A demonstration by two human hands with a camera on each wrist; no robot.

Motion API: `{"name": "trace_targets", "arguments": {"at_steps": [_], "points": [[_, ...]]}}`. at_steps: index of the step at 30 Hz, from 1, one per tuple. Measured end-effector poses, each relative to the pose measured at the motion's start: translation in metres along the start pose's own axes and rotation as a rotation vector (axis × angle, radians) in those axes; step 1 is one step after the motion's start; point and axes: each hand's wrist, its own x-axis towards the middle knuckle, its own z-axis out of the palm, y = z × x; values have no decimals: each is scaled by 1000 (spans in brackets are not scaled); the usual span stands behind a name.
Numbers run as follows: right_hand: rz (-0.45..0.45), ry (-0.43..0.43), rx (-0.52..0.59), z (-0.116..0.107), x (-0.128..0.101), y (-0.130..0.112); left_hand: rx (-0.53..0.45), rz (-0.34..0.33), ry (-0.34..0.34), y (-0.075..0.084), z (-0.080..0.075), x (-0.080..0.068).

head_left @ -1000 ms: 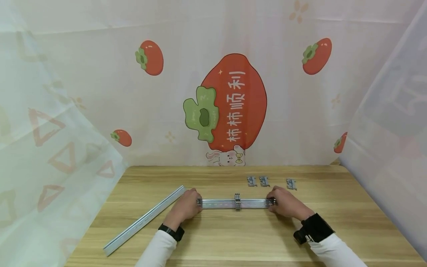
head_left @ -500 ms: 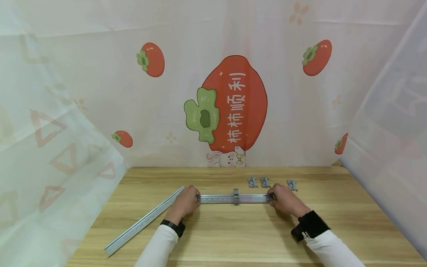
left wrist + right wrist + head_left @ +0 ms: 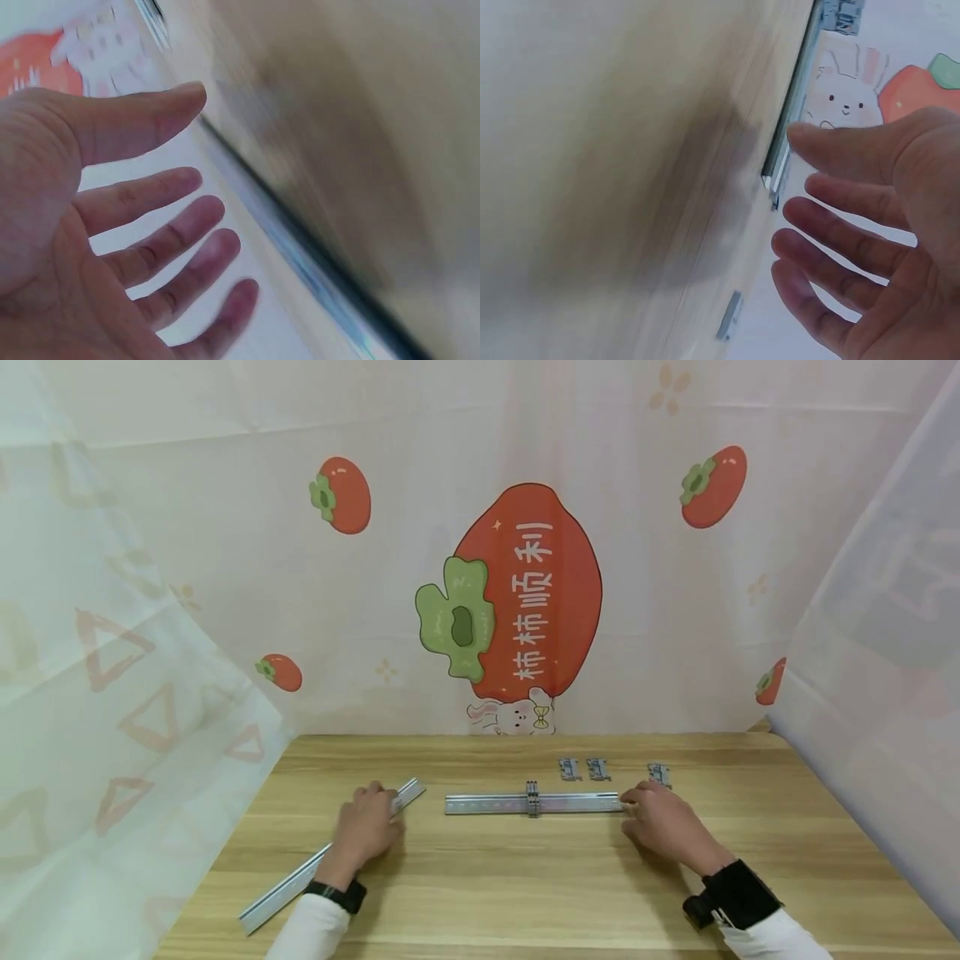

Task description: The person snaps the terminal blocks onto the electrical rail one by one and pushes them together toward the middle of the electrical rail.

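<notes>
Near side: bare tabletop [image 3: 525, 893], open passage.
Middle: short rail [image 3: 534, 803] blocks crossing.
Left: long rail [image 3: 330, 860] lies diagonally.
Behind: three clips [image 3: 597, 769].

Work surface: a wooden table [image 3: 525, 893] with a light, lengthwise grain.

Loose parts: three small grey clips lie flat near the far edge, right of centre. Two, [image 3: 569, 768] and [image 3: 597, 768], sit just beside each other; the third [image 3: 658, 773] lies apart to their right.

Enclosure: a pale backdrop cloth [image 3: 225, 568] hangs behind the table, printed with a large persimmon [image 3: 540, 585] bearing white characters, a rabbit [image 3: 517, 718] below it, and smaller persimmons [image 3: 341, 495] [image 3: 712, 485]. Sheer curtains close the left [image 3: 90, 735] and right [image 3: 885, 693] sides.
</notes>
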Motion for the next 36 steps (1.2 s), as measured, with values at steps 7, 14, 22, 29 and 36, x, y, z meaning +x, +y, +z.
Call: {"name": "trace_targets", "arguments": {"at_steps": [7, 14, 22, 29, 36], "points": [[56, -73, 172, -14, -22, 3, -48, -109, -149, -49, -27, -29], [-5, -88, 346, -19, -32, 7, -135, -98, -189, -64, -33, -32], [11, -85, 363, -18, -34, 6, -134, -157, -211, -58, -29, -32], [25, -96, 356, -18, -32, 6, -98, -146, -240, -50, -34, -39], [26, -94, 348, -21, -26, 4, -65, -50, -221, -18, -49, -42]]}}
